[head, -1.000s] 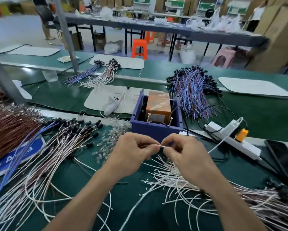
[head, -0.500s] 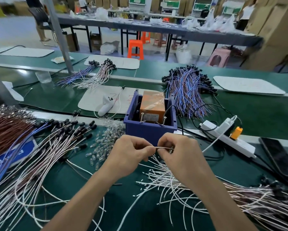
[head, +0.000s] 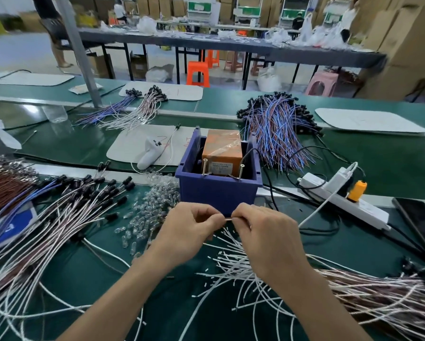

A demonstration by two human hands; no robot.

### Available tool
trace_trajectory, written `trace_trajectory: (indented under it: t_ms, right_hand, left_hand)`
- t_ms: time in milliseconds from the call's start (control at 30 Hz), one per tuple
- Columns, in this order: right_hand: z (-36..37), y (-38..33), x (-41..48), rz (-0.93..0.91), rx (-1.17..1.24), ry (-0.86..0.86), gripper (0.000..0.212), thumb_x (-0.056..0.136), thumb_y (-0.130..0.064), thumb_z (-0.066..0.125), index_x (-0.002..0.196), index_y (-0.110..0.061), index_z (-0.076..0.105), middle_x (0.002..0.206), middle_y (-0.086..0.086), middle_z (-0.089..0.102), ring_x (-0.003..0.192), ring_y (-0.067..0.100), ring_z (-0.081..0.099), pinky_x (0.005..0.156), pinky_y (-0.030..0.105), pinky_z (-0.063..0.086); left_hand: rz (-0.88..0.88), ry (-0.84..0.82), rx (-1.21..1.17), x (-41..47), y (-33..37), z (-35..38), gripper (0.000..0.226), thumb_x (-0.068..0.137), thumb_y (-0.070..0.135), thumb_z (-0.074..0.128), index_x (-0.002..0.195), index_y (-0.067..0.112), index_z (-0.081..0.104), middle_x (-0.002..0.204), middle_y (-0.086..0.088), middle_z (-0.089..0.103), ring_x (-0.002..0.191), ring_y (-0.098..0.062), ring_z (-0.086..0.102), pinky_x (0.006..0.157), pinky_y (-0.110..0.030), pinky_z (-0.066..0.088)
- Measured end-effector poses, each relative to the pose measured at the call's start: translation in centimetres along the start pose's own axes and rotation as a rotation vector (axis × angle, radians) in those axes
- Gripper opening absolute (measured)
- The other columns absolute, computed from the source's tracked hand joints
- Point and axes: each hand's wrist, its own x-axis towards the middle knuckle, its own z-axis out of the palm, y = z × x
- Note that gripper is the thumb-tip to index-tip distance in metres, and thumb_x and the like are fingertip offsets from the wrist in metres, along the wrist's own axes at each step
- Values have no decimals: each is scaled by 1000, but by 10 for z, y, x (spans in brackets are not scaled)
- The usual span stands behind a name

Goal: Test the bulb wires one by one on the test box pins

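1. Pinching one thin bulb wire (head: 228, 219) between both hands, I hold it level just above the counter (head: 354, 244). My left hand (head: 186, 232) grips its left end between curled thumb and forefinger, and my right hand (head: 268, 237) grips the right end the same way.
2. At 12 o'clock from my hands, just beyond my knuckles, stands a blue bin (head: 218, 195) with the orange test box (head: 222, 148) inside it.
3. Two metal pins (head: 204, 167) stand upright near the bin's front wall; the wire I hold is apart from them, lower and nearer to me.
4. At 10 o'clock lies a heap of clear bulbs (head: 152, 205), and at 9 o'clock capped wires (head: 78, 207) fan out across the counter.
5. At 5 o'clock, under my right wrist, loose white wires (head: 241, 269) spread out.
6. At 2 o'clock lies a white power strip (head: 368, 210) with an orange plug (head: 356, 190) in it, and at 3 o'clock a dark phone (head: 420, 225).
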Motion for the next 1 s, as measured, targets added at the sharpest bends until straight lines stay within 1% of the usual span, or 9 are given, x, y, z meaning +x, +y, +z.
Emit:
trace_trajectory:
  t_ms: [133, 233, 300, 400, 533, 667, 800, 900, 1000]
  right_hand:
    - [21, 4, -9, 47, 23, 81, 13, 91, -21, 74, 82, -25, 65, 67, -9, 66, 61, 14, 56, 80, 35, 44]
    - [31, 5, -14, 40, 71, 164, 10, 91, -15, 74, 86, -21, 68, 83, -7, 70, 83, 14, 58, 90, 31, 40]
    - [34, 6, -16, 102, 152, 231, 6, 92, -14, 70, 88, -18, 69, 89, -4, 71, 89, 14, 54, 87, 31, 44]
    - [34, 5, -19, 267, 294, 284, 9, 95, -23, 61, 92, -21, 68, 82, -7, 69, 78, 18, 61, 73, 39, 53]
    - [34, -10, -26, 145, 346, 141, 16, 103, -28, 52, 94, -23, 64, 80, -10, 63, 74, 10, 55, 69, 32, 47]
    - [33, -13, -22, 69, 148, 107, 23, 106, -30, 41, 91, -22, 56, 65, -10, 49, 60, 14, 41, 58, 31, 31]
    - [22, -5, -19, 60, 9, 108, 20, 103, -29, 43, 88, -23, 56, 58, -13, 37, 51, 15, 32, 52, 30, 25]
    - [12, 11, -17, 138, -14, 126, 15, 100, -28, 49, 88, -24, 56, 50, -5, 47, 46, 24, 44, 48, 30, 31]
    - [4, 29, -17, 221, 21, 166, 14, 100, -23, 53, 86, -23, 57, 48, -4, 50, 43, 24, 48, 50, 30, 38]
  left_hand:
    - [195, 212, 229, -10, -20, 14, 10, 88, 39, 72, 95, 41, 77, 84, 27, 74, 77, 6, 68, 72, -11, 49]
    - [311, 308, 490, -13, -24, 20, 28, 91, 52, 58, 95, 33, 78, 86, 20, 75, 82, -1, 64, 68, -14, 42]
    - [341, 322, 567, -13, -26, 22, 25, 94, 46, 59, 96, 30, 79, 84, 14, 76, 75, -6, 65, 66, -21, 47]
    - [351, 275, 562, -16, -29, 22, 27, 96, 39, 58, 99, 23, 80, 86, 7, 78, 75, -16, 71, 67, -31, 56]
    - [471, 197, 529, -19, -27, 24, 35, 101, 39, 48, 94, 20, 77, 80, 9, 74, 70, -12, 68, 62, -32, 53]
    - [560, 216, 466, -17, -27, 23, 27, 99, 30, 55, 83, 17, 72, 71, 10, 67, 63, -7, 58, 59, -19, 45]
    - [543, 242, 456, -16, -30, 17, 24, 94, 40, 63, 95, 22, 79, 86, 15, 76, 74, 1, 67, 71, -17, 51]
    - [503, 298, 403, -14, -32, 7, 24, 92, 41, 67, 101, 24, 81, 95, 22, 75, 86, 9, 68, 81, -6, 48]
    - [428, 399, 347, -12, -35, -3, 13, 88, 30, 79, 100, 26, 82, 92, 36, 67, 86, 17, 65, 80, 0, 44]
